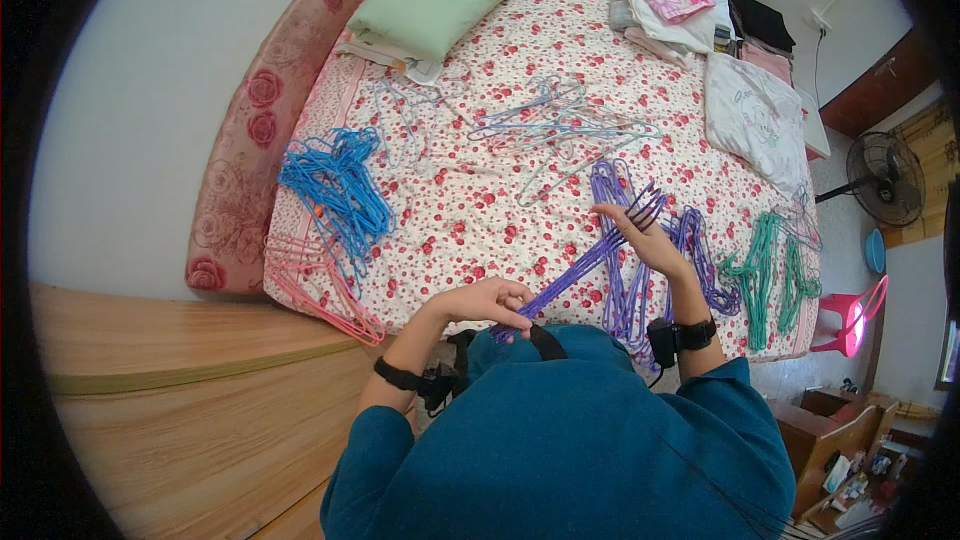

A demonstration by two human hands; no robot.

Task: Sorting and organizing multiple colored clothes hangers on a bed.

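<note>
A bundle of purple clothes hangers (574, 270) slants between my two hands over the near edge of the bed. My left hand (491, 304) grips its lower end, close to my body. At the upper end, my right hand (645, 240) holds the bundle by the hooks, thumb stretched out to the left; part of its fingers is hidden among the hooks. Below and beside that hand lie more purple hangers (615, 285) in a pile, with another purple group (694, 255) just to the right.
Blue hangers (337, 187) and pink hangers (322, 285) lie at the left, green hangers (761, 281) at the right. Pale hangers (562, 124) are spread mid-bed on the floral sheet (480, 232). Farther off are a green pillow (442, 0) and folded clothes (675, 4). A fan (885, 178) stands beyond.
</note>
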